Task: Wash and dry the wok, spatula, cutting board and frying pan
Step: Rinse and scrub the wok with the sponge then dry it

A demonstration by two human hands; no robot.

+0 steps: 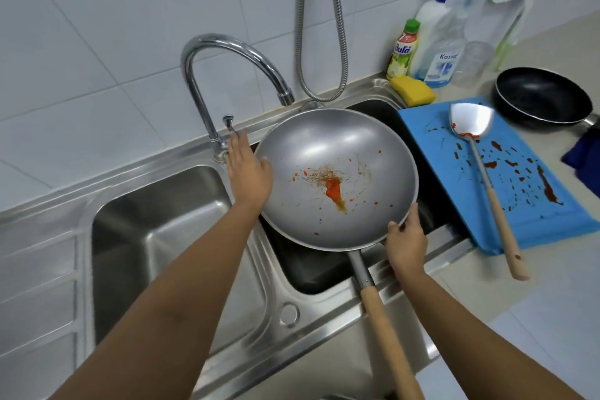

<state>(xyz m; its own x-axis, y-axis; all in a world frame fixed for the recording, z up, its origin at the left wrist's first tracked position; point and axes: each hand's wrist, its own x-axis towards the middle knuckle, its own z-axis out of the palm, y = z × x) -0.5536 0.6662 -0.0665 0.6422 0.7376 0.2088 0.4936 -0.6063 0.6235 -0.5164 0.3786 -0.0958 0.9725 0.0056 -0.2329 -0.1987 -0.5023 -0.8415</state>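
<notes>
Head view: my right hand [406, 243] grips the wok [334, 153] by its near rim, left hand [248, 169] flat against its left edge.

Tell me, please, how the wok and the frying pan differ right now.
The wok is pale grey metal; the frying pan is black. The wok is held over the sink between both hands, left hand flat against its rim, right hand gripping the near edge; the frying pan rests on the counter. The wok shows red sauce smears; none stand out in the frying pan. Both are round, open side up.
</notes>
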